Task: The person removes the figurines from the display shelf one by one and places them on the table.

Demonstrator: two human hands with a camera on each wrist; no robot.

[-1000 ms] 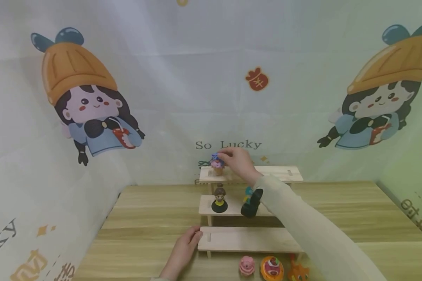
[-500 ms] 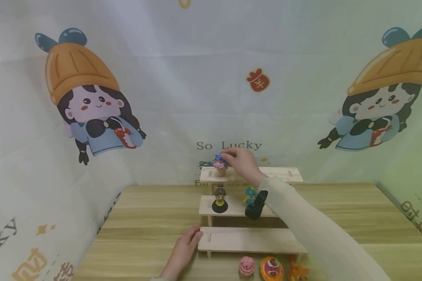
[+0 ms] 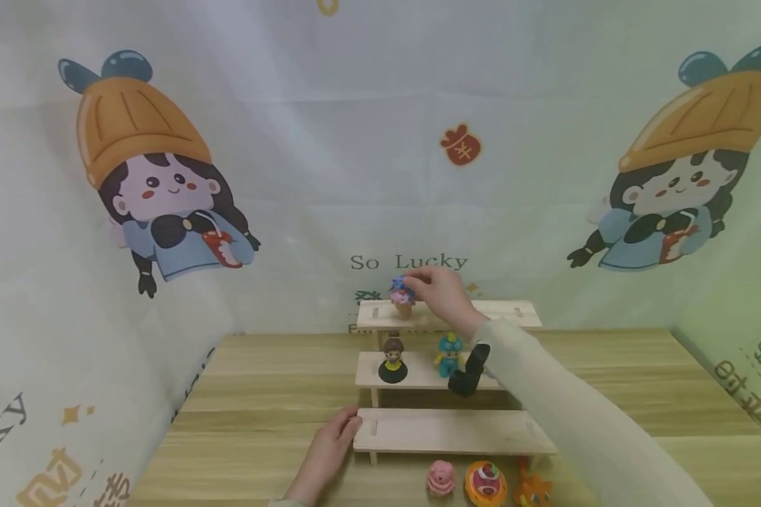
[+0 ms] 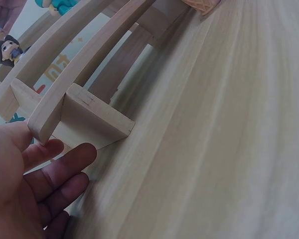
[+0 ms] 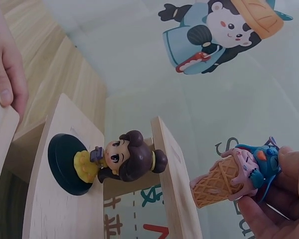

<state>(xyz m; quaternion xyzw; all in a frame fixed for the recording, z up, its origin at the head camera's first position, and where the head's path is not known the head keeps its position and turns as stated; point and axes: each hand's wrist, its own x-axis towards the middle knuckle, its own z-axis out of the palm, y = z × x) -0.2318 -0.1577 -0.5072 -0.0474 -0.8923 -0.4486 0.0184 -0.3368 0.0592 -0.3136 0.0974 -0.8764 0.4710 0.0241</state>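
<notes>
My right hand (image 3: 442,292) pinches a toy ice cream cone (image 5: 224,180) by the blue figure on its top, thumb and fingers on either side. The cone has a waffle base and pink topping. In the head view it is upright at the left part of the top step of a wooden three-step display stand (image 3: 453,431). My left hand (image 3: 331,445) holds the left end of the lowest step. In the left wrist view the thumb is over the board's end, the index finger under it, and the other fingers are loosely bent.
On the middle step stand a brown-haired doll figurine (image 3: 393,358) on a black base and a teal figurine (image 3: 449,355). In front of the stand are a pink toy (image 3: 441,479), an orange cake-like toy (image 3: 485,483) and an orange figurine (image 3: 534,491). Printed cloth hangs behind.
My right hand has moved slightly right along the top step with the toy ice cream cone. More of the teal figurine shows. My left hand stays at the lowest step.
</notes>
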